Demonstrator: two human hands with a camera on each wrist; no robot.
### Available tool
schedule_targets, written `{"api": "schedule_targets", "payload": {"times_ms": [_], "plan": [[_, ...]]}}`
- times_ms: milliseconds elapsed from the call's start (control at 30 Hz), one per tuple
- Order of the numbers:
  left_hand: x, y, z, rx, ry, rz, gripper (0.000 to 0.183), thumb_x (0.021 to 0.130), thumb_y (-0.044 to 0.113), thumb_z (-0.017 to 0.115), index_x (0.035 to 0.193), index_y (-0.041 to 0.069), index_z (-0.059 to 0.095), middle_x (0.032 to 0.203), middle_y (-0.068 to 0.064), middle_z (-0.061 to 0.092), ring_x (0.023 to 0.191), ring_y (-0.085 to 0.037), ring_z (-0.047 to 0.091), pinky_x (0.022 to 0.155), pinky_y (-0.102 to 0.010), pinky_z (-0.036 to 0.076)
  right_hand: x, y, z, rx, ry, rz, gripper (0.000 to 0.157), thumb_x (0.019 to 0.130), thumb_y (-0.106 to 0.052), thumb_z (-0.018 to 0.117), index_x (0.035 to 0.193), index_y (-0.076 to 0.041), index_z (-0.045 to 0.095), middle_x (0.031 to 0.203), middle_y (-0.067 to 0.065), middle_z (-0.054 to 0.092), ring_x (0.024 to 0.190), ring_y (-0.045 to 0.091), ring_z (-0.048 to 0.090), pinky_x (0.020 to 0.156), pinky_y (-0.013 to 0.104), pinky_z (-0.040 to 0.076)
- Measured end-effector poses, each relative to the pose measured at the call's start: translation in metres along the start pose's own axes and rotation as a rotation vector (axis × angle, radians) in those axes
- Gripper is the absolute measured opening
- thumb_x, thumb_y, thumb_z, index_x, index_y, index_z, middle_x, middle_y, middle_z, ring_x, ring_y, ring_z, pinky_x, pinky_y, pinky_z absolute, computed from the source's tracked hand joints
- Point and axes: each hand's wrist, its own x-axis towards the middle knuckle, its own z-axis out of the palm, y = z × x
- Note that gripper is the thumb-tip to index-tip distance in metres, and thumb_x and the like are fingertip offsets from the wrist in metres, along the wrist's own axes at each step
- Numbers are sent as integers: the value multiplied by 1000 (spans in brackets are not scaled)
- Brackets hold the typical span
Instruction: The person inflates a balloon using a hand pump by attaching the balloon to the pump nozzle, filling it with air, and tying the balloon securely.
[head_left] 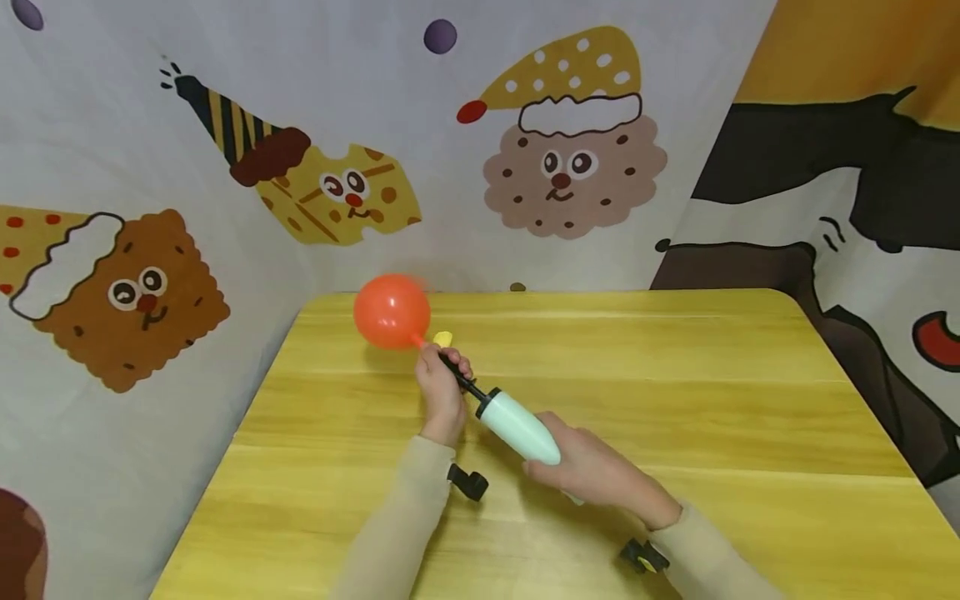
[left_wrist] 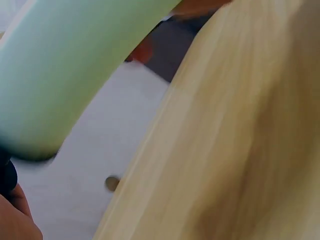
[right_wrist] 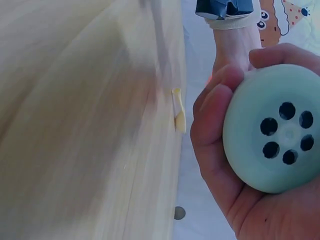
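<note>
A small, partly inflated red balloon (head_left: 392,312) sits at the far end of a mint-green hand pump (head_left: 517,425). My left hand (head_left: 442,383) grips the pump's black nozzle end together with the balloon's neck. My right hand (head_left: 592,462) wraps round the pump's thick mint body. In the right wrist view, the pump's round end (right_wrist: 290,131) with its ring of holes faces the camera, my right fingers (right_wrist: 215,115) curled about it. The mint barrel (left_wrist: 75,70) fills the upper left of the left wrist view, where only a bit of my left hand (left_wrist: 17,217) shows.
A yellow uninflated balloon (right_wrist: 180,112) lies on the wooden table (head_left: 675,375), just beyond my left hand. Cloth printed with cartoon faces (head_left: 573,175) hangs behind and beside the table. Each wrist wears a black camera mount (head_left: 468,482).
</note>
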Motion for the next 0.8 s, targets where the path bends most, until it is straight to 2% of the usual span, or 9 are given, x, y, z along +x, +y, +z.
{"api": "schedule_targets", "payload": {"times_ms": [100, 167, 367, 467, 633, 800], "plan": [[14, 12, -7, -31, 53, 21, 36, 114, 22, 29, 85, 11, 46, 64, 2, 50, 47, -9, 47, 44, -20, 43, -5, 2, -6, -15, -26, -34, 65, 95, -32, 74, 146, -5, 46, 97, 8, 67, 65, 14, 63, 51, 30, 55], [18, 16, -10, -38, 74, 24, 34, 114, 19, 29, 85, 10, 44, 64, 1, 50, 47, -10, 47, 43, -20, 42, -12, 5, -10, -14, -44, -44, 66, 95, -32, 75, 148, -6, 46, 104, 8, 67, 70, 14, 63, 54, 31, 55], [9, 9, -5, -38, 66, 23, 34, 115, 22, 27, 88, 10, 43, 66, 1, 50, 48, -10, 47, 44, -21, 42, -25, 18, -17, -24, -46, -47, 60, 95, -31, 74, 144, -8, 48, 102, 7, 66, 68, 12, 62, 53, 31, 54], [1, 1, -3, -31, 47, 32, 32, 115, 21, 26, 89, 11, 43, 67, 1, 50, 49, -10, 47, 45, -21, 43, -18, 20, -13, -34, -37, -40, 59, 95, -32, 74, 143, -9, 48, 102, 6, 67, 70, 12, 63, 55, 31, 54], [-14, -13, 1, 17, 14, 0, 35, 115, 23, 27, 89, 9, 47, 68, 1, 52, 51, -10, 49, 48, -22, 47, 6, 15, -4, -26, -22, -35, 59, 95, -32, 74, 142, -7, 48, 96, 5, 66, 67, 13, 63, 53, 32, 55], [-15, -21, 0, 46, 6, -23, 37, 116, 27, 29, 90, 7, 47, 67, 1, 52, 51, -10, 50, 50, -22, 48, 20, 10, 0, 3, -20, -43, 61, 94, -30, 74, 141, -1, 47, 91, 7, 64, 64, 14, 62, 51, 32, 54]]}}
